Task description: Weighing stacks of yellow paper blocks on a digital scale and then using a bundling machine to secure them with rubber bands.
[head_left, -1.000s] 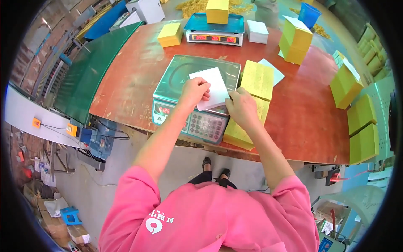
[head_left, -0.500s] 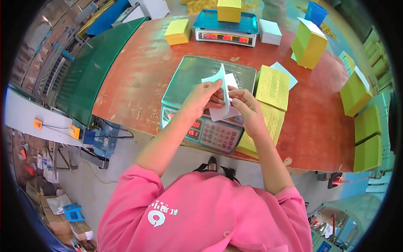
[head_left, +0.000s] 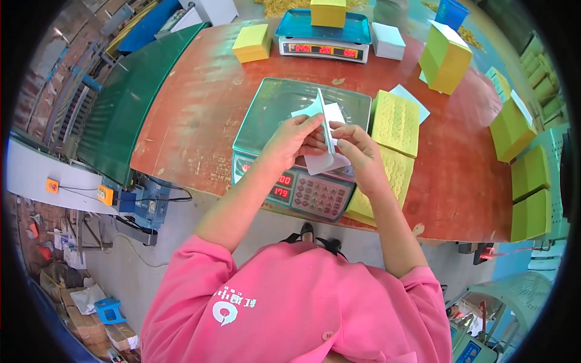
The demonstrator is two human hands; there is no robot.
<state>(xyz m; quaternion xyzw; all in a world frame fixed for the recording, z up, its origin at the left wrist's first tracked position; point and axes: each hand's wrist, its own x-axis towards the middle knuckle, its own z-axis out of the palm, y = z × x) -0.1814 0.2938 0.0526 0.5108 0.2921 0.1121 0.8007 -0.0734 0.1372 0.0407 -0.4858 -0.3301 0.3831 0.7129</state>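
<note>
Above a digital scale [head_left: 284, 100], my left hand [head_left: 293, 144] is closed on a thin stack of white paper sheets [head_left: 325, 121], held upright on edge. My right hand [head_left: 358, 151] is at the stack's other side, its bent fingers against the edge; the fingertips are partly hidden. More white sheets [head_left: 334, 112] show behind and below the stack, over the scale's platform. Close by my right hand, blocks of yellow perforated paper [head_left: 393, 124] stand at the scale's right side. The scale's red display is lit.
A second scale [head_left: 324, 48] with a blue tray bears a yellow paper block [head_left: 327, 12] at the far side. Another yellow block [head_left: 252, 43] and a white stack [head_left: 388, 41] flank it. Tall yellow stacks [head_left: 445, 57] stand at right; a green conveyor belt [head_left: 139, 100] borders the table's left.
The held stack has turned slightly and looks thinner, seen more edge-on. My right fingers have shifted a little along it. The lit reading on the near scale has changed.
</note>
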